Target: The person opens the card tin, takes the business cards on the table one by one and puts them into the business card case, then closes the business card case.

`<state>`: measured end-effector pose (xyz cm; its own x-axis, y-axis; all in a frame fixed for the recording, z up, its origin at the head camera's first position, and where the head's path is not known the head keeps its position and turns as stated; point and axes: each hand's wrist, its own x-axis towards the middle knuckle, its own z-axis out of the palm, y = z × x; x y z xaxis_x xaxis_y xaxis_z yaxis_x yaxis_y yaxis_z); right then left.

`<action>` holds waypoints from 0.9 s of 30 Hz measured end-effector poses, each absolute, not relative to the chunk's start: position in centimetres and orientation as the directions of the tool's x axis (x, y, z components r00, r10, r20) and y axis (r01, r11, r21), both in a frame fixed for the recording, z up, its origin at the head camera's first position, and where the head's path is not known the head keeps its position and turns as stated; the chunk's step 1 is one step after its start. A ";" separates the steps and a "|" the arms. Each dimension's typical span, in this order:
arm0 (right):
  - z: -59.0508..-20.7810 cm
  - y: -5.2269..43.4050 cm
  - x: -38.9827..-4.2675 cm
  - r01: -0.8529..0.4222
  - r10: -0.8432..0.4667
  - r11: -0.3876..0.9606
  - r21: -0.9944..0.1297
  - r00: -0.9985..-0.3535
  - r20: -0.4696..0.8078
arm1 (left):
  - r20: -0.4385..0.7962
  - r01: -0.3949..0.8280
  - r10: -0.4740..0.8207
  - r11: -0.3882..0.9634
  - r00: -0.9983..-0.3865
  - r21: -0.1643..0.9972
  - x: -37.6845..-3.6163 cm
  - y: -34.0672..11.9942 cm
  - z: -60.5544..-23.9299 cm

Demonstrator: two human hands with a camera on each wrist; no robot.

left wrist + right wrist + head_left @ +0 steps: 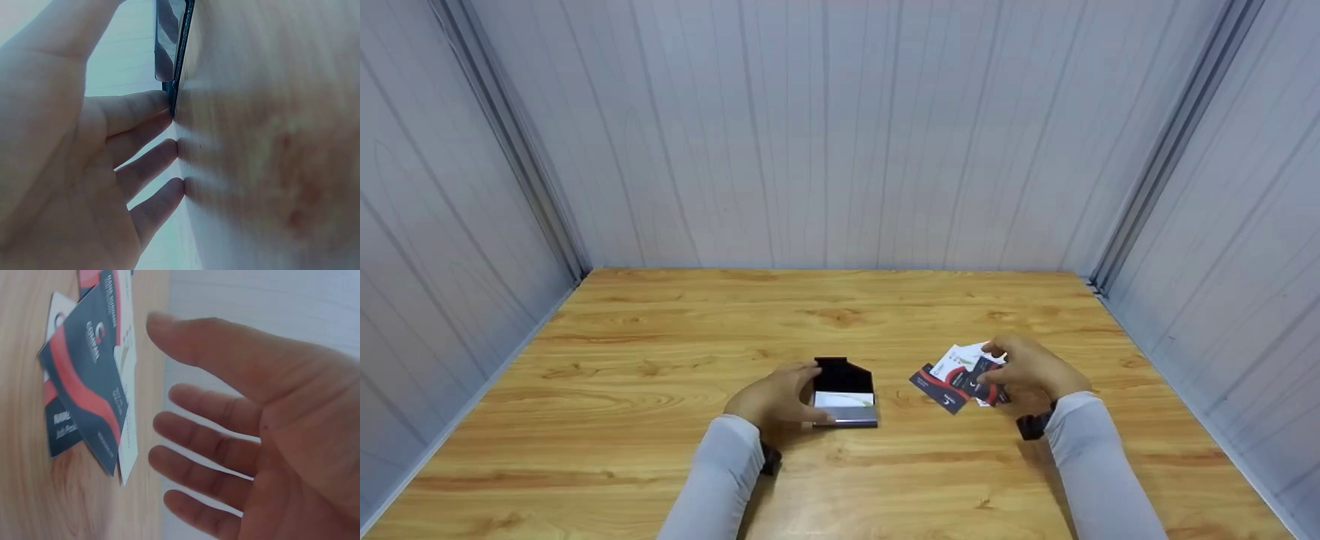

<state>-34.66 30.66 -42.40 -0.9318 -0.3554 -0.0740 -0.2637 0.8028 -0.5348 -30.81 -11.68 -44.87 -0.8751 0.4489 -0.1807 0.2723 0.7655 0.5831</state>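
A black card case [844, 394] lies open on the wooden table [660, 337], its lid raised and a white card showing inside. My left hand [799, 391] rests against the case's left side. In the left wrist view its fingers [147, 136] are nearly straight, with the tips on the table and the index finger touching the case's edge [173, 50]. A loose pile of business cards [956, 381], dark with red bands plus some white ones, lies to the right. My right hand [1011, 367] hovers over that pile with spread fingers [191, 433], holding nothing. The cards [84, 394] lie fanned beneath it.
Grey panelled walls [840, 135] close the table in at the back and on both sides. Bare wood lies in front of the hands and toward the back. A dark strap [1030, 426] sits on the right wrist.
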 end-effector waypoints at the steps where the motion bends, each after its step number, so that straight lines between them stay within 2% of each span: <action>1: -42.5 30.7 -34.6 -0.252 -0.347 0.814 -0.524 -0.934 -0.090 | -0.181 0.272 0.450 0.765 -0.875 0.584 -30.9 -11.7 -44.9; 6: -42.8 30.4 -34.3 -0.215 -0.317 0.848 -0.484 -0.938 -0.138 | -0.181 0.270 0.455 0.755 -0.872 0.598 -31.0 -11.7 -45.1; 17: -43.8 30.0 -34.2 -0.106 -0.250 0.848 -0.519 -0.944 -0.215 | -0.181 0.285 0.456 0.770 -0.871 0.571 -30.9 -11.5 -45.2; 20: -44.0 30.0 -34.3 -0.109 -0.253 0.841 -0.530 -0.945 -0.208 | -0.175 0.289 0.456 0.770 -0.872 0.569 -30.9 -11.5 -45.3; 27: -43.8 30.0 -34.6 -0.219 -0.317 0.840 -0.496 -0.940 -0.124 | -0.185 0.257 0.442 0.760 -0.878 0.598 -30.8 -11.6 -45.1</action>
<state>-34.62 30.03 -43.81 -0.9402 -0.3175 -0.1237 -0.2185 0.8404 -0.4960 -30.78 -11.64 -45.11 -0.8777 0.4422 -0.1849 0.2568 0.7596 0.5975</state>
